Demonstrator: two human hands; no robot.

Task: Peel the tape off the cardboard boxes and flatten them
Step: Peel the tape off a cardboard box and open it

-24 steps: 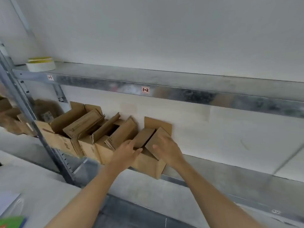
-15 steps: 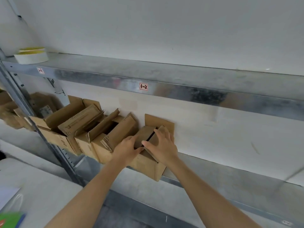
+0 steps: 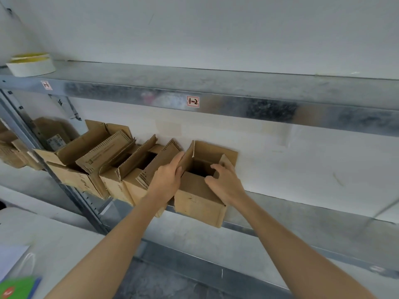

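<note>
Cardboard box (image 3: 198,199) at the front edge of the shelf (image 3: 313,219)
Left hand (image 3: 167,179) and right hand (image 3: 224,183) clasp its opposite walls, probably to lift it.

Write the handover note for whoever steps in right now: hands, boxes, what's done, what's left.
Left hand: grips the left flap of the rightmost box.
Right hand: grips that box's right rim, fingers inside the opening.
Boxes: the rightmost box stands open-topped at the front edge of the lower shelf. The other boxes stand in a row to its left, flaps up.
Done: top flaps open; no tape visible on top.
Left: take this box down, peel any tape, flatten it, then do the others.
</note>
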